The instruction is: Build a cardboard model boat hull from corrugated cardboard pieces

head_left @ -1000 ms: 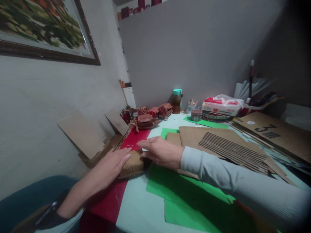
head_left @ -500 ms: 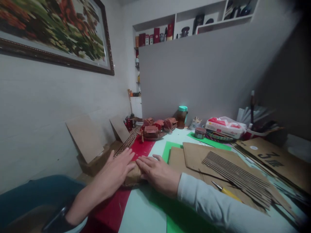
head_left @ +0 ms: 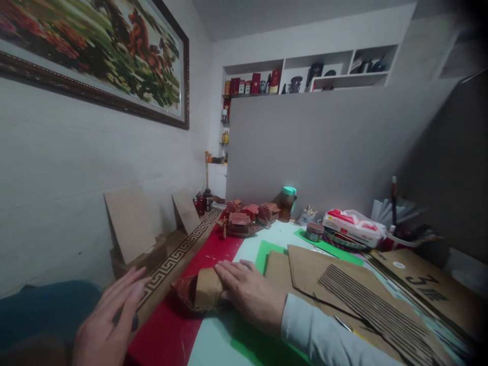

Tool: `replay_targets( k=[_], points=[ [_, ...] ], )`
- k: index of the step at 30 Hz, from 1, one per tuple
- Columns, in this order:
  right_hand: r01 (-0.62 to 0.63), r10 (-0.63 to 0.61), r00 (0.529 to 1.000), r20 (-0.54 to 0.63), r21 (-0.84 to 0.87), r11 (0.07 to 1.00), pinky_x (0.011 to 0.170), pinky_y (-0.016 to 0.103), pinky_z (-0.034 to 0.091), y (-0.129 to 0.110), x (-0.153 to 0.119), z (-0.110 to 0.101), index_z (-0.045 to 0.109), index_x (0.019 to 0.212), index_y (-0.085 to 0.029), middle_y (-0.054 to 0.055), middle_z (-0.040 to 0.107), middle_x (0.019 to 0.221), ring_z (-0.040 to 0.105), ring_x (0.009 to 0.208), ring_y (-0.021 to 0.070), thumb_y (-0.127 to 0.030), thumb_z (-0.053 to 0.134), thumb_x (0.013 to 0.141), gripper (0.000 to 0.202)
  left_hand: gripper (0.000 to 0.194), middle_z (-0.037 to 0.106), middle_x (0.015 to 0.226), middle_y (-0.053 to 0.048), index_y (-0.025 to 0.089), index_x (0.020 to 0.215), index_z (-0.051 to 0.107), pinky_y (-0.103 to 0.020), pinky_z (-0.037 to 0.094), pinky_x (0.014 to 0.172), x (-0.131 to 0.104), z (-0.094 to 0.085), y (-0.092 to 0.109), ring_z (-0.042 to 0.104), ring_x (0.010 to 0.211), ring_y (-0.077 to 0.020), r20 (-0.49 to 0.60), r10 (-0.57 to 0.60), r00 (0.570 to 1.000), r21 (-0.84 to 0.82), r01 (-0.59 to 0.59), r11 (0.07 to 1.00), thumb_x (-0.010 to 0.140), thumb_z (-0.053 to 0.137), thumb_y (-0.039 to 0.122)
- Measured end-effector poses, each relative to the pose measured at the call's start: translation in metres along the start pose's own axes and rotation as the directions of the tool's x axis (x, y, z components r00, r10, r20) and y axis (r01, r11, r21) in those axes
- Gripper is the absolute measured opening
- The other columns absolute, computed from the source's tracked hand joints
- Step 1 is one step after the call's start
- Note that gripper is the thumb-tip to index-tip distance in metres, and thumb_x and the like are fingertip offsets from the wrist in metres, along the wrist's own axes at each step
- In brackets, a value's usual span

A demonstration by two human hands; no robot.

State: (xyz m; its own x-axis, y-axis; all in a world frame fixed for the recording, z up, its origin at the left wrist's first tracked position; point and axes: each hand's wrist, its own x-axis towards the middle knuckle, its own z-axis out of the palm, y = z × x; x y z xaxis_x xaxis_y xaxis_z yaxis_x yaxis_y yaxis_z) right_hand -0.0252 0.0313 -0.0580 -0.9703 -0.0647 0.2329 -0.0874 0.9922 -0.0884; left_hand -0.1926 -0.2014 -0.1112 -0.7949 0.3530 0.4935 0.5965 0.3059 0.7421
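My right hand [head_left: 249,295] is closed on the right end of a small cardboard model boat [head_left: 208,290], its fingers lying over the top. A curved tan cover forms the boat's middle, and its pointed reddish-brown end shows at the left. Part of the boat is hidden under that hand. My left hand [head_left: 110,317] is off to the left, apart from the boat, with its fingers stretched out and nothing visible in it. Behind them sit several reddish-brown model boats [head_left: 241,223] on the table's far part.
On the right lie flat cardboard sheets [head_left: 305,259], a ribbed cardboard piece [head_left: 358,295] and a yellow-handled pointed tool [head_left: 343,323]. Farther back stand a brown bottle with a green lid [head_left: 286,206], a small jar [head_left: 314,232] and a tissue pack [head_left: 354,227]. A blue-green tub [head_left: 46,310] is at lower left.
My left hand has lifted off the boat and moved left and toward me, uncovering its pointed end. My right hand has stayed on the boat. The view has tilted up a little.
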Motion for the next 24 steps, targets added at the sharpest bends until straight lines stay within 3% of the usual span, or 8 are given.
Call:
replay_targets(
  k=[9,18,24],
  points=[
    [0.000,0.000,1.000,0.009,0.004,1.000,0.107,0.051,0.035,0.000,-0.001,-0.001,0.040,0.143,-0.011,0.017,0.048,0.145,0.046,0.130,0.0301,-0.024,0.049,0.096,0.049,0.025,0.057,0.130,-0.005,0.028,0.098,0.065,-0.049,0.021,0.119,-0.026,0.002,-0.013,0.043,0.131,-0.0244,-0.027,0.035,0.999,-0.070,-0.037,0.997,0.095,0.043,0.039],
    [-0.009,0.008,1.000,-0.012,-0.008,1.000,0.101,0.047,0.039,-0.003,-0.002,-0.007,0.043,0.141,-0.011,0.016,0.052,0.142,0.051,0.120,0.0302,-0.026,0.052,0.095,0.049,0.027,0.064,0.125,-0.004,0.029,0.098,0.068,-0.050,0.032,0.114,-0.046,-0.001,-0.010,0.049,0.127,-0.0255,-0.017,-0.010,1.000,-0.038,0.010,0.999,0.094,0.044,0.040],
    [-0.003,0.003,1.000,-0.016,-0.002,1.000,0.098,0.047,0.041,-0.001,-0.001,-0.005,0.044,0.139,-0.012,0.015,0.053,0.140,0.053,0.115,0.0306,-0.025,0.054,0.095,0.047,0.026,0.065,0.124,-0.006,0.027,0.099,0.068,-0.051,0.030,0.115,-0.055,-0.001,-0.014,0.049,0.127,-0.0256,0.000,-0.050,0.999,-0.071,0.050,0.996,0.093,0.047,0.041]
  ],
)
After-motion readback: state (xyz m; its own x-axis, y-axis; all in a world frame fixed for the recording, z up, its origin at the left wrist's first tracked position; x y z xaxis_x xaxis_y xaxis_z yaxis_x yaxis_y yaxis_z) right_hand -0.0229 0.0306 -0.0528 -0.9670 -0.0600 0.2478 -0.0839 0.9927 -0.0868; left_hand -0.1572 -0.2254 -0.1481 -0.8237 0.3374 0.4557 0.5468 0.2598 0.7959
